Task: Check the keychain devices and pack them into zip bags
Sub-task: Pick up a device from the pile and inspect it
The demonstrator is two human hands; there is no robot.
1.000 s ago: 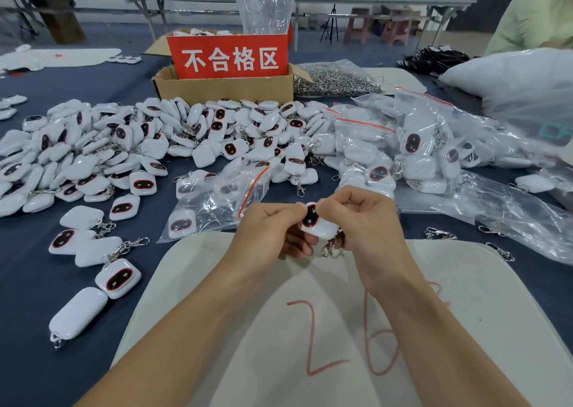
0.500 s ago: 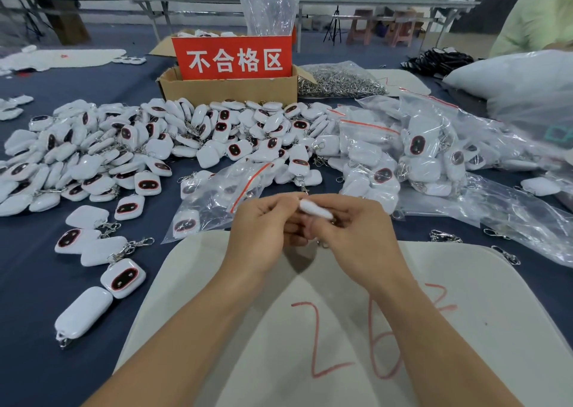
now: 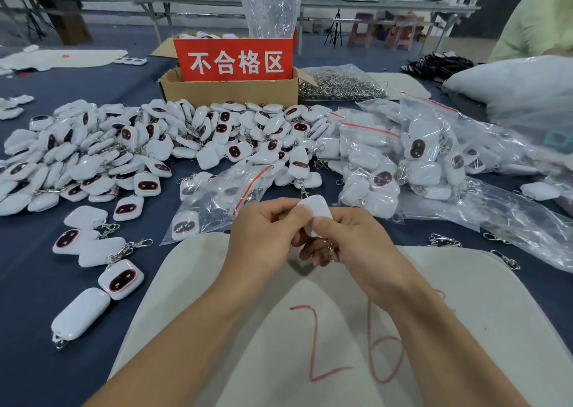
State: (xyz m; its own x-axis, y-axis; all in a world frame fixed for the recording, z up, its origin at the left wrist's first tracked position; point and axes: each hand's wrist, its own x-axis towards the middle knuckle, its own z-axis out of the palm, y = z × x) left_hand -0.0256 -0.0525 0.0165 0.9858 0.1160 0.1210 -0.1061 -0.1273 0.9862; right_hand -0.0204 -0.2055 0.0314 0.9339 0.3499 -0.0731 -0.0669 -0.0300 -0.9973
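Both my hands hold one white keychain device (image 3: 316,212) above the near end of the table. My left hand (image 3: 263,236) pinches its left edge and my right hand (image 3: 350,242) pinches its lower right corner. Its plain white back faces me and its metal clasp (image 3: 331,250) hangs below, between my fingers. A part-filled zip bag (image 3: 223,195) with a red seal line lies just beyond my left hand. A large heap of loose white devices (image 3: 130,152) covers the table's left and middle.
A cardboard box (image 3: 229,91) with a red sign stands at the back. Filled zip bags (image 3: 418,158) pile up on the right. A white mat (image 3: 310,344) with red digits lies under my forearms. Loose clasps (image 3: 443,240) lie to the right. A person in light green (image 3: 539,18) sits at far right.
The device has been turned over in my hands: its dark face showed a second ago, then its thin edge, and now its white back faces me.
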